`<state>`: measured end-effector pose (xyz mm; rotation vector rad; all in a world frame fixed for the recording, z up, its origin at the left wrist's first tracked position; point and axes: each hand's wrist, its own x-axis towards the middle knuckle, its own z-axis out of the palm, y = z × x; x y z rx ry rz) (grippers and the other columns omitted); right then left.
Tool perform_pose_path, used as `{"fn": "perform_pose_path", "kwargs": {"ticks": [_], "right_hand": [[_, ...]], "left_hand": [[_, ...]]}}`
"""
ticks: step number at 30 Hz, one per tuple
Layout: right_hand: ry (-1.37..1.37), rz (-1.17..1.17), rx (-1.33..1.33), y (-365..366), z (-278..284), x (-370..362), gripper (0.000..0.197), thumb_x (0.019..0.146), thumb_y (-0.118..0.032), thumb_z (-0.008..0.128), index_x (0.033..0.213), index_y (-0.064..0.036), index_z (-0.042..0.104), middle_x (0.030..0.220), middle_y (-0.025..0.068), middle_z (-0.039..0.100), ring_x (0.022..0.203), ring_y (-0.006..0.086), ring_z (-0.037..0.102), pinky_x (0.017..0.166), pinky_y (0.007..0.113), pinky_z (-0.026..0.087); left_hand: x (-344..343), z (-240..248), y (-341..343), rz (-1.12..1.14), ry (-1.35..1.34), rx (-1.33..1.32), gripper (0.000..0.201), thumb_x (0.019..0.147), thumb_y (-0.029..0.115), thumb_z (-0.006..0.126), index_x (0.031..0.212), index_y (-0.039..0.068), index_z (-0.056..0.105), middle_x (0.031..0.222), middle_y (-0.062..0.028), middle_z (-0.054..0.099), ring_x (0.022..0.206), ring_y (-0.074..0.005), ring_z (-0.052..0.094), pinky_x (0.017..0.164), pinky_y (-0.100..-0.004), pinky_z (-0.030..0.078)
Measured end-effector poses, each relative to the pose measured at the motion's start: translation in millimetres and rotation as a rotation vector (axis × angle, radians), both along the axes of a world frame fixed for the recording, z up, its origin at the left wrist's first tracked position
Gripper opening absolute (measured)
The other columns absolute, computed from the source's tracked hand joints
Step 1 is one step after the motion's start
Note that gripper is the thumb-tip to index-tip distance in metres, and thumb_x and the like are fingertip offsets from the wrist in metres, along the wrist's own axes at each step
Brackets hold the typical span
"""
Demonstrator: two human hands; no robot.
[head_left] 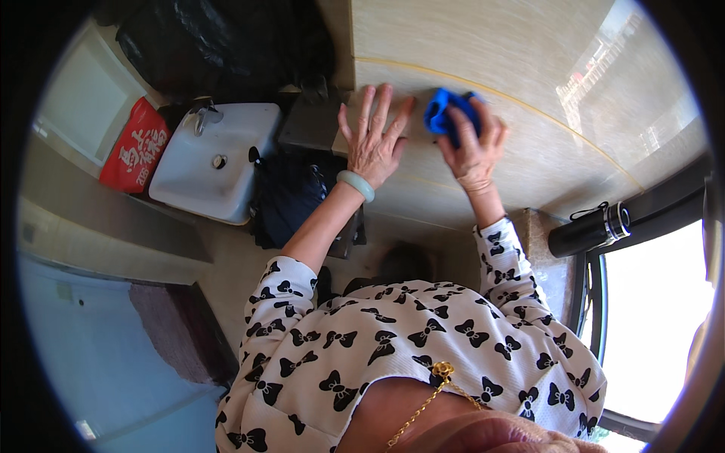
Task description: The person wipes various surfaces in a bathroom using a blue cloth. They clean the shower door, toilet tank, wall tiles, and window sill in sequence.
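Note:
A bunched blue cloth (447, 113) is pressed against the glossy beige tiled wall (483, 45) in front of me. My right hand (476, 147) grips it, thumb and fingers curled around its near side. To the left, my left hand (374, 140) lies with fingers spread against the same tiles, close to the tiled wall's left edge, and holds nothing. A pale green bangle (356, 186) circles my left wrist.
A white sink (215, 162) with a chrome tap (202, 117) stands left, beside a red bag (136, 151). Dark bags (291, 200) hang right of the sink. Black plastic (226, 38) covers something at the upper left. A black flask (589, 230) lies by the bright window (653, 317).

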<state>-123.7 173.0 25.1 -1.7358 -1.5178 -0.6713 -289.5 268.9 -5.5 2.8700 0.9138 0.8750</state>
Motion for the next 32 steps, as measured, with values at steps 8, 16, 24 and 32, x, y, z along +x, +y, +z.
{"fn": "perform_pose_path", "kwargs": {"ticks": [8, 16, 24, 32], "right_hand": [[0.078, -0.297, 0.131, 15.9, 17.9, -1.8, 0.050, 0.075, -0.028, 0.067, 0.121, -0.0094, 0.064, 0.139, 0.0183, 0.042, 0.119, 0.0339, 0.038, 0.099, 0.042, 0.031], [-0.053, -0.132, 0.048, -12.4, -51.8, -49.6, 0.039, 0.077, -0.014, 0.063, 0.114, -0.0238, 0.070, 0.142, 0.0066, 0.043, 0.120, 0.0321, 0.040, 0.099, 0.044, 0.033], [0.100, -0.086, 0.065, 18.3, -3.8, -6.3, 0.041, 0.079, -0.011, 0.060, 0.118, -0.0193, 0.068, 0.143, 0.0122, 0.040, 0.123, 0.0352, 0.035, 0.103, 0.045, 0.032], [-0.243, -0.198, -0.173, 29.2, 38.7, -21.1, 0.029, 0.072, -0.017, 0.066, 0.101, -0.0159, 0.070, 0.143, -0.0010, 0.045, 0.128, 0.0305, 0.037, 0.100, 0.046, 0.027]], "left_hand": [[6.4, -9.5, -23.1, -0.015, -0.241, -0.107, 0.102, 0.071, 0.029, 0.080, 0.150, 0.003, 0.021, 0.156, -0.0226, 0.018, 0.144, -0.0371, 0.018, 0.109, -0.0568, 0.019], [18.7, -27.7, -46.2, -0.152, -0.280, -0.648, 0.101, 0.066, 0.006, 0.079, 0.148, -0.002, 0.019, 0.144, -0.0274, 0.035, 0.125, -0.0425, 0.046, 0.102, -0.0446, 0.042], [33.8, -10.6, -43.7, -0.119, -0.333, -0.807, 0.093, 0.076, 0.009, 0.076, 0.148, -0.002, 0.019, 0.134, -0.0277, 0.045, 0.121, -0.0410, 0.049, 0.100, -0.0433, 0.043], [32.4, -1.8, -25.7, 0.006, -0.820, -1.455, 0.050, 0.094, 0.037, 0.057, 0.130, 0.004, 0.052, 0.113, -0.0106, 0.063, 0.097, -0.0194, 0.063, 0.078, -0.0309, 0.050]]}}
